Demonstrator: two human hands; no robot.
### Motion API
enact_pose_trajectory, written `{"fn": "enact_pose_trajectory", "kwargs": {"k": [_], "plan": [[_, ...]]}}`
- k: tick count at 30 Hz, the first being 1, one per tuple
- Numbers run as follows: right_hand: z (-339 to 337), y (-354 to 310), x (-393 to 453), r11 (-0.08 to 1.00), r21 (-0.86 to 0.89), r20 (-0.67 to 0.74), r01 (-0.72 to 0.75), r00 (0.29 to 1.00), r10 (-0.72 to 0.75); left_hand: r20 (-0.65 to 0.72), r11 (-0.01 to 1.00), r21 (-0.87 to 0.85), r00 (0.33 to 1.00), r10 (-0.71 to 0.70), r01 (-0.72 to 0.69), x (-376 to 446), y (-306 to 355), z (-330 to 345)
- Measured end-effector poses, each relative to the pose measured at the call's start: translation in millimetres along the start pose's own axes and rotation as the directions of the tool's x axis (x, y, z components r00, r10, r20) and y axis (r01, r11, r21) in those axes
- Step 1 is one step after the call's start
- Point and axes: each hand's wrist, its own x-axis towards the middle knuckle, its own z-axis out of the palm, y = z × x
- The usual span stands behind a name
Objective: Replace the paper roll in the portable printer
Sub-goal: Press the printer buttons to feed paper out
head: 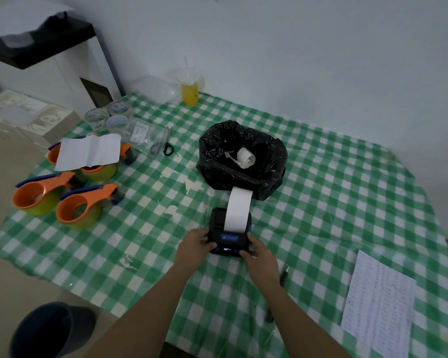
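1. Fingers (209,244) of the left hand (194,245): wrapped around the left side of the portable printer (229,232), thumb on its front face.
2. Fingers (244,253) of the right hand (259,254): closed on the printer's right side, thumb on the lower front corner by the lit buttons.
3. Portable printer: black with blue trim, on the bench (321,202) between both hands, near the front middle of the checked cloth.
4. Paper strip (238,209): white, emerging from the printer's top and running away from the person; its far end touches the bin bag (243,161).
5. Bin bag: black, open, just beyond the printer; a curled white paper roll (246,156) lies inside.
6. Tape dispensers (70,195): orange, grouped at bench left, well apart from the printer; a folded white sheet (88,151) lies across one.
7. Scissors (163,144): behind the dispensers, on a clear plastic packet.
8. Printed sheet (378,306): bench right, near the front edge.
9. Yellow drink cup (189,89): far edge, beside the wall.
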Motion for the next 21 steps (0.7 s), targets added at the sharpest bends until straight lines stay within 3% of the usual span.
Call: {"fn": "enact_pose_trajectory", "kwargs": {"k": [13,21], "plan": [[-2,-5,2,1.0,-0.016,0.007,-0.009,1.0,0.009,0.018,0.999,0.045,1.0,-0.007,0.006,3,5,-2],[-7,-13,-12,0.987,0.157,0.068,-0.022,0.998,0.012,0.11,0.99,-0.123,0.993,-0.051,0.065,-14,6,-6]]}}
